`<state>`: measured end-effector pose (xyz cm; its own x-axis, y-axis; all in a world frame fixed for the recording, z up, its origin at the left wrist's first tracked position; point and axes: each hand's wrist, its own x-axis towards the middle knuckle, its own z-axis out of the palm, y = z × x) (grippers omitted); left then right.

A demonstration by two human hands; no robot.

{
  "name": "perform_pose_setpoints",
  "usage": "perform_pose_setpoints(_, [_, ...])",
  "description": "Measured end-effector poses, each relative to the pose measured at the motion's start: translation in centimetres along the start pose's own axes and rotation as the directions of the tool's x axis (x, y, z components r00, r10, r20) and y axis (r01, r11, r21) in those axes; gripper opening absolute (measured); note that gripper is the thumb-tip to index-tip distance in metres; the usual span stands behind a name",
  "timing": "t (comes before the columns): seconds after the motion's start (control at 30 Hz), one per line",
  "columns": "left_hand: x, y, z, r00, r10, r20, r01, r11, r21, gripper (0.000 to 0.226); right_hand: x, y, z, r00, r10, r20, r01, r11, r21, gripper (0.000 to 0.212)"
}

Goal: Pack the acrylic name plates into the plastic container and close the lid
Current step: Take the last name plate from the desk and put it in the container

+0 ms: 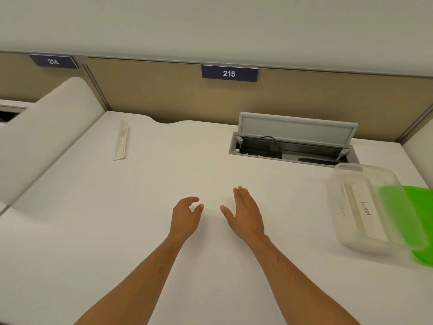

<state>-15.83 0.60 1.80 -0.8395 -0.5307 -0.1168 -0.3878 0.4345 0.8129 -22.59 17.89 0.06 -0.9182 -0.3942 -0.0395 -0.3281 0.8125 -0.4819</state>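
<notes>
A clear acrylic name plate (122,143) lies flat on the white desk at the far left, well beyond my hands. At the right edge sits the clear plastic container (346,235), uncovered, with a name plate (366,213) bearing handwriting inside it. The green lid (419,219) lies beside and partly under the container's right side. My left hand (186,216) hovers over the desk's middle with fingers loosely curled and nothing in it. My right hand (244,213) is next to it, fingers spread, empty too.
An open cable hatch (293,146) with a raised grey flap is set into the desk just behind the container. A tan partition with number signs 214 (53,61) and 215 (229,73) closes the back. A white side divider (44,132) rises at the left.
</notes>
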Motion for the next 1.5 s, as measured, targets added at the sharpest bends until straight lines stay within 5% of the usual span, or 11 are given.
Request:
perform_pose_setpoints(0.5, [8.7,-7.0,-7.2,0.993,0.028,-0.113,-0.017,0.995,0.095,0.035,6.7,-5.9,7.5,0.996,-0.005,0.09,0.018,0.989,-0.145,0.08])
perform_pose_setpoints(0.63, [12.0,-8.0,-8.7,0.976,-0.025,-0.215,0.021,1.0,-0.018,0.038,7.3,-6.2,8.7,1.0,-0.005,0.025,0.01,0.974,-0.225,0.082])
perform_pose_setpoints(0.9, [20.1,-8.4,-10.9,0.885,-0.18,-0.429,0.102,0.975,-0.198,0.056,8.3,-6.5,9.1,1.0,-0.008,-0.007,0.006,0.966,-0.257,0.082])
perform_pose_setpoints(1.17, [25.7,-8.7,-13.0,0.667,-0.524,-0.53,0.308,0.841,-0.444,0.066,8.4,-6.7,9.2,1.0,-0.004,-0.007,0.002,0.963,-0.269,0.082])
perform_pose_setpoints(1.5, [29.3,-8.7,-14.2,0.661,-0.582,-0.473,0.363,0.8,-0.477,0.037,8.5,-6.5,9.5,0.999,-0.01,-0.032,0.001,0.966,-0.26,0.081])
